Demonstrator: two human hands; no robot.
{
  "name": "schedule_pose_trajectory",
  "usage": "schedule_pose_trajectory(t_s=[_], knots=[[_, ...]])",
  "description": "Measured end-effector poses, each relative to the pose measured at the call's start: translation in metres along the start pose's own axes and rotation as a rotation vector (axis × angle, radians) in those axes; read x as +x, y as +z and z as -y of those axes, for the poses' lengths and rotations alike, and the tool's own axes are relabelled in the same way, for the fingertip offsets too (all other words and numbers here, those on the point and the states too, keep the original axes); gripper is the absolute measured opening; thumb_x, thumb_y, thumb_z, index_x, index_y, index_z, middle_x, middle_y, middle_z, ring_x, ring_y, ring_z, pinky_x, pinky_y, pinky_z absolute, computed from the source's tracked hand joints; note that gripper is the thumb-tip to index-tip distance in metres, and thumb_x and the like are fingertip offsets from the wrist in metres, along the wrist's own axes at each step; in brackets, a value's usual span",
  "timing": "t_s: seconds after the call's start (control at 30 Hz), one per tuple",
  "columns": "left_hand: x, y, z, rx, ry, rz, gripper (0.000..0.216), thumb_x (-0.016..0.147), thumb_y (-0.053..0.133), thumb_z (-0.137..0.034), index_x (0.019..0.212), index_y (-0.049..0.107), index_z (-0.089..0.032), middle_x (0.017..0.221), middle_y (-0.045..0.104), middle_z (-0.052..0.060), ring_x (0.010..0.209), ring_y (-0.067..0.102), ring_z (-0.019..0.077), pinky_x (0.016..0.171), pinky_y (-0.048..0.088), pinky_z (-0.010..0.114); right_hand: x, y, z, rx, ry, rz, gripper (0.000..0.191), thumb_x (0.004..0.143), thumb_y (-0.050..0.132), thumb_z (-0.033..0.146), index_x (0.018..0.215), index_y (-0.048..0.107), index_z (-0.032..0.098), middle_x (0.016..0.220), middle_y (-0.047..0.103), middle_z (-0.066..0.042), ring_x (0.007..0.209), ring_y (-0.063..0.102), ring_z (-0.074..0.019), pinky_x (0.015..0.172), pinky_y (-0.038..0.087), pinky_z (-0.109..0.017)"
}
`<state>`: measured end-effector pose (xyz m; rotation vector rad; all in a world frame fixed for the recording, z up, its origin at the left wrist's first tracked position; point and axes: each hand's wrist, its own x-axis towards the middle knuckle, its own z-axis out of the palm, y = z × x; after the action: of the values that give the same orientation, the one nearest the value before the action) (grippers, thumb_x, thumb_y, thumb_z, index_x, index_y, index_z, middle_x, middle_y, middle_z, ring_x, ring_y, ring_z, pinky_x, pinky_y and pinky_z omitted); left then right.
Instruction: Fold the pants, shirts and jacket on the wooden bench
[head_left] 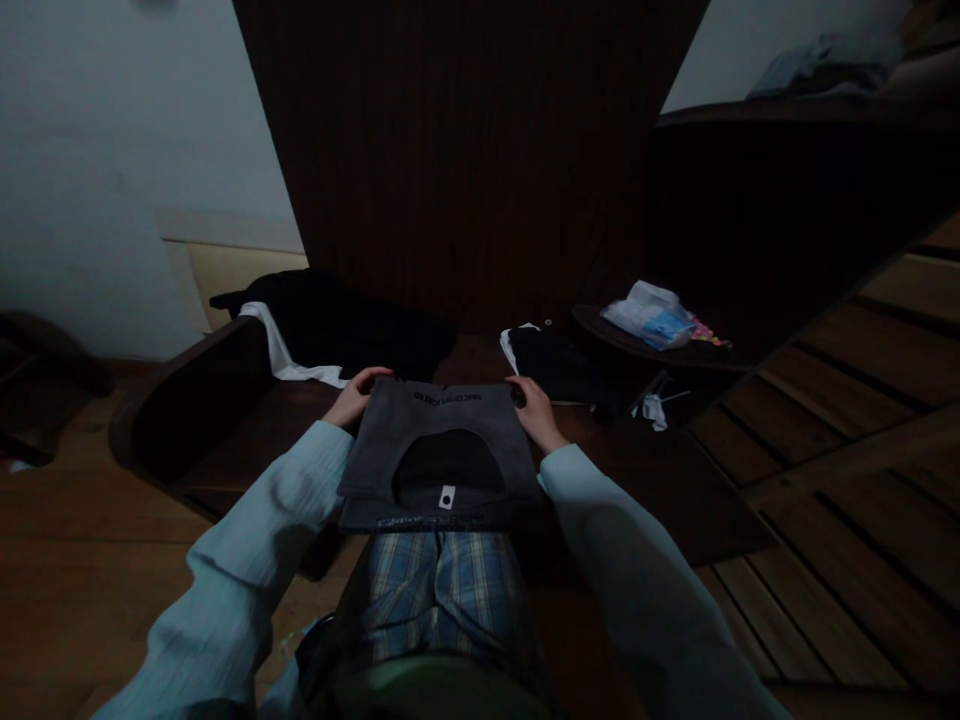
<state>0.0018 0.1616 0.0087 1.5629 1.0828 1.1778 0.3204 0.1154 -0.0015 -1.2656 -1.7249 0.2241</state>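
A folded dark grey T-shirt (439, 440) lies on a low dark wooden table (675, 490) right in front of me, its collar opening and a small white label turned toward me. My left hand (354, 397) grips the shirt's far left corner, fingers curled over the edge. My right hand (534, 408) grips the far right corner the same way. Both my sleeves are pale blue. My plaid-trousered leg (439, 590) shows below the table's near edge.
A heap of black and white clothes (330, 325) lies at the back left of the table. Another dark folded garment (555, 365) sits behind my right hand. A round tray with a plastic packet (649, 312) stands at the back right. Wooden slats (862, 420) run along the right.
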Motion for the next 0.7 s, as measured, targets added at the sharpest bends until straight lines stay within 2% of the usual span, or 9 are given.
schedule_pose_trajectory(t_s=[0.1, 0.2, 0.3, 0.5, 0.7], knots=[[-0.001, 0.0, 0.002, 0.043, 0.076, -0.061, 0.039, 0.049, 0.067, -0.031, 0.084, 0.057, -0.018, 0.089, 0.062, 0.005, 0.085, 0.057, 0.0203, 0.077, 0.045, 0.032, 0.004, 0.004, 0.0, -0.127, -0.069, -0.031, 0.016, 0.069, 0.05, 0.014, 0.078, 0.061, 0.02, 0.083, 0.06, -0.007, 0.084, 0.053, -0.0214, 0.077, 0.042, -0.033], [-0.001, -0.002, 0.006, 0.164, 0.164, -0.158, 0.023, 0.052, 0.064, -0.032, 0.069, 0.057, -0.016, 0.078, 0.06, 0.004, 0.077, 0.056, 0.019, 0.073, 0.045, 0.031, 0.004, 0.003, -0.002, -0.165, -0.106, -0.051, 0.019, 0.071, 0.045, 0.012, 0.073, 0.062, 0.02, 0.079, 0.061, -0.007, 0.081, 0.054, -0.0213, 0.075, 0.042, -0.033], [0.0, -0.005, 0.009, 0.25, 0.198, -0.212, 0.017, 0.056, 0.06, -0.032, 0.062, 0.057, -0.016, 0.073, 0.061, 0.004, 0.075, 0.057, 0.0187, 0.072, 0.045, 0.03, 0.002, -0.002, -0.007, -0.153, -0.121, -0.054, 0.025, 0.073, 0.041, 0.011, 0.077, 0.064, 0.02, 0.082, 0.063, -0.006, 0.082, 0.055, -0.0205, 0.077, 0.042, -0.033], [-0.003, -0.012, 0.009, 0.405, 0.194, -0.143, 0.02, 0.067, 0.051, -0.03, 0.076, 0.062, -0.016, 0.085, 0.065, 0.006, 0.084, 0.058, 0.0204, 0.078, 0.045, 0.032, 0.0, -0.007, -0.011, -0.181, -0.167, 0.009, 0.028, 0.076, 0.039, 0.012, 0.087, 0.063, 0.021, 0.087, 0.063, -0.005, 0.085, 0.056, -0.0195, 0.079, 0.043, -0.034], [-0.021, -0.015, 0.001, 0.692, 0.445, -0.132, 0.033, 0.07, 0.052, -0.028, 0.1, 0.056, -0.016, 0.104, 0.059, 0.009, 0.099, 0.052, 0.0221, 0.087, 0.04, 0.036, -0.006, -0.004, -0.001, -0.252, -0.287, -0.099, 0.017, 0.073, 0.051, 0.017, 0.089, 0.057, 0.019, 0.089, 0.058, -0.008, 0.085, 0.052, -0.0211, 0.075, 0.044, -0.034]])
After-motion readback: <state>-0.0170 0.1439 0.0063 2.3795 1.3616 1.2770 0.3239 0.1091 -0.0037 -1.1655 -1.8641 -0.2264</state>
